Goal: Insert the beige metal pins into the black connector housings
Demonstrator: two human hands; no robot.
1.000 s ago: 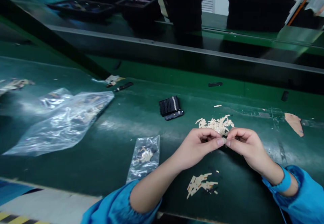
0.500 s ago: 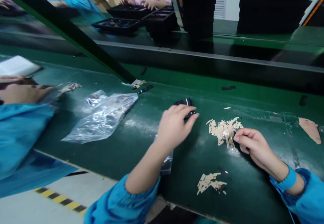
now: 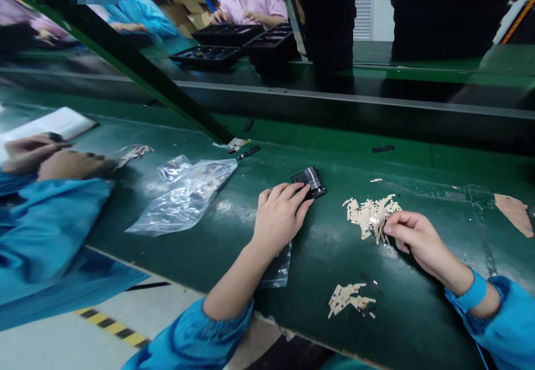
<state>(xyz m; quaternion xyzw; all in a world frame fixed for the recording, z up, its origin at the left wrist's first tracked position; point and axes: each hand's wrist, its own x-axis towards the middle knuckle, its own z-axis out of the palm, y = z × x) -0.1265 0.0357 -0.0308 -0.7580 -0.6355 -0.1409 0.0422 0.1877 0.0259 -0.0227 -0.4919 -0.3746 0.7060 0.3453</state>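
Note:
My left hand [image 3: 279,211] reaches across the green bench with its fingers stretched out. Its fingertips lie at the near edge of a row of slim black parts [image 3: 307,179] set side by side. Below its wrist, partly covered, is a clear plastic bag [image 3: 278,272]. My right hand [image 3: 413,233] is closed in a pinch beside a heap of small cream-coloured flat strips [image 3: 370,215]; whatever sits between thumb and forefinger is too small to make out. Nearer the bench's front edge lies a smaller group of cream strips [image 3: 349,298].
To the left, a larger clear bag [image 3: 188,197] lies near a co-worker's hands [image 3: 62,161]. Single black parts [image 3: 383,149] rest toward the back. A green slanting post [image 3: 167,94] crosses the left side. Black trays [image 3: 209,55] stand across the bench by another person.
My left hand has drawn back slightly toward me, uncovering more of the black row. My right hand stays by the heap. The view has shifted slightly, and more of the co-worker's hands shows.

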